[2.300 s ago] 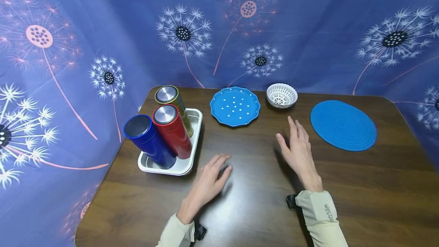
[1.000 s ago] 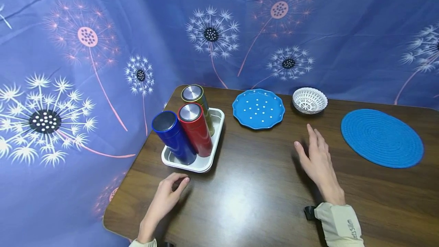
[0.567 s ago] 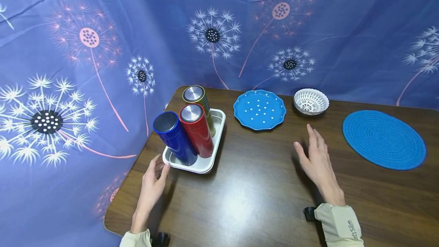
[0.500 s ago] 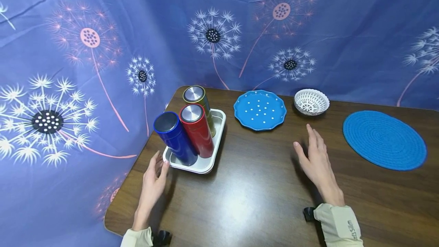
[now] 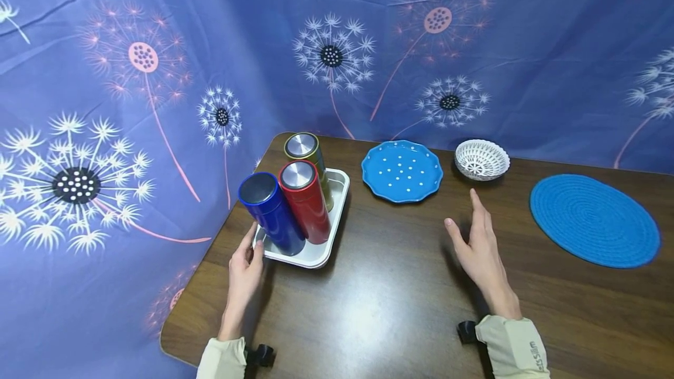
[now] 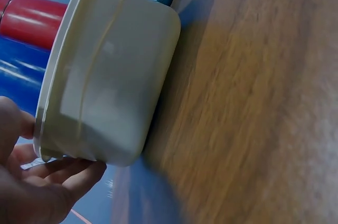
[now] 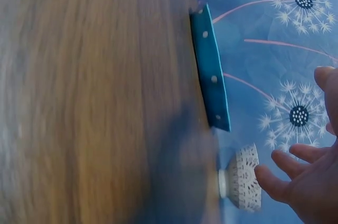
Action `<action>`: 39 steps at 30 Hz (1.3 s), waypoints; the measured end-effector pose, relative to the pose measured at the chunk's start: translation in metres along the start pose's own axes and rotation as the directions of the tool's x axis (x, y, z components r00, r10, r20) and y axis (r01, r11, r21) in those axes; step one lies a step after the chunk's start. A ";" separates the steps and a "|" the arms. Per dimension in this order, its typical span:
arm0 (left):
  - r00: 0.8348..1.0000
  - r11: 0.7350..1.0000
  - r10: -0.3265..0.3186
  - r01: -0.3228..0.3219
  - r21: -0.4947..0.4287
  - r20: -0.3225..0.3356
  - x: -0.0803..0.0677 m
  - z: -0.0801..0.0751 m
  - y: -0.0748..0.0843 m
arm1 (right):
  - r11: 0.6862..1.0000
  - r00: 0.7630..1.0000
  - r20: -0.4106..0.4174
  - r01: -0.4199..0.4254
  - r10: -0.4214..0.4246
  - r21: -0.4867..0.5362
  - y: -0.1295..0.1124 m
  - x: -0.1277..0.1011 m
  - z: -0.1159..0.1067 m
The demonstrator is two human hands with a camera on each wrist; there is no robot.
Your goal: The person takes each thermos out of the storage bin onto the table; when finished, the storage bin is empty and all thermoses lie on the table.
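A white rectangular plastic tub (image 5: 337, 192) stands at the left of the table with three thermos flasks in it. The blue flask (image 5: 276, 221) and red flask (image 5: 310, 209) lean at the near side; the olive-gold flask (image 5: 326, 189) is behind, partly hidden. My left hand (image 5: 244, 268) grips the tub's near left corner; in the left wrist view its thumb is at the rim and its fingers (image 6: 84, 176) lie against the outer wall. My right hand (image 5: 481, 256) hovers over the table with fingers extended, holding nothing, nearest the white openwork bowl (image 5: 481, 159).
A blue scalloped plate (image 5: 402, 171) with white dots lies at the back, between tub and bowl. A round blue woven placemat (image 5: 595, 221) lies on the right. Dandelion-patterned blue cloth (image 5: 263, 57) hangs behind and left of the wooden table (image 5: 379, 297).
My left hand has gone left from the table's middle to the tub and now grips its corner. My right hand has barely moved. The head view has turned left.
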State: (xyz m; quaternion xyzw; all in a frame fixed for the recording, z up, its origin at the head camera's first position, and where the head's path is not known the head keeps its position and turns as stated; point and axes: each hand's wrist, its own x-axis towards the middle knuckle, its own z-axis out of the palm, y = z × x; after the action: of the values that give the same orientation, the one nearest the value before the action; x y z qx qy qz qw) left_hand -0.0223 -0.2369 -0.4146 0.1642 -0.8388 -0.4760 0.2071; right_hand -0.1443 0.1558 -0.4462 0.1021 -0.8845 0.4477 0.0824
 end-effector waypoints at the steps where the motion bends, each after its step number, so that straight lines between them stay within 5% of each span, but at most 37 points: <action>1: 1.000 1.000 -0.004 0.004 -0.004 -0.015 0.000 0.001 0.002 | 1.000 1.000 -0.001 0.001 -0.001 0.016 -0.001 0.001 0.001; 4: 0.998 0.999 -0.006 0.004 -0.044 -0.059 0.003 0.004 0.000 | 0.997 1.000 0.012 -0.006 0.006 0.074 -0.004 0.002 0.007; 12: 0.985 0.997 -0.048 0.037 -0.066 -0.165 0.013 0.014 -0.035 | 0.967 0.996 0.070 -0.072 0.057 0.243 -0.018 0.004 0.033; 23: 0.976 0.997 -0.042 0.026 -0.078 -0.214 0.012 0.017 -0.036 | 0.909 0.990 0.140 -0.063 0.005 0.412 -0.062 0.010 0.076; 30: 0.975 1.000 -0.016 0.009 -0.030 -0.223 0.013 0.017 -0.039 | 0.845 0.982 0.177 -0.042 -0.063 0.533 -0.121 0.006 0.086; 39: 0.973 0.999 -0.026 0.016 -0.046 -0.229 0.012 0.019 -0.039 | 0.834 0.971 0.207 -0.014 -0.121 0.552 -0.148 0.012 0.113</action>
State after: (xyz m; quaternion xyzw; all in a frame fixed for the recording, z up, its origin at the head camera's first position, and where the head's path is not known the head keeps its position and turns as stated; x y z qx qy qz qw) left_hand -0.0395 -0.2479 -0.4550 0.2227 -0.7968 -0.4741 0.3011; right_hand -0.1247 -0.0227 -0.3943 0.1985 -0.7188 0.6649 -0.0423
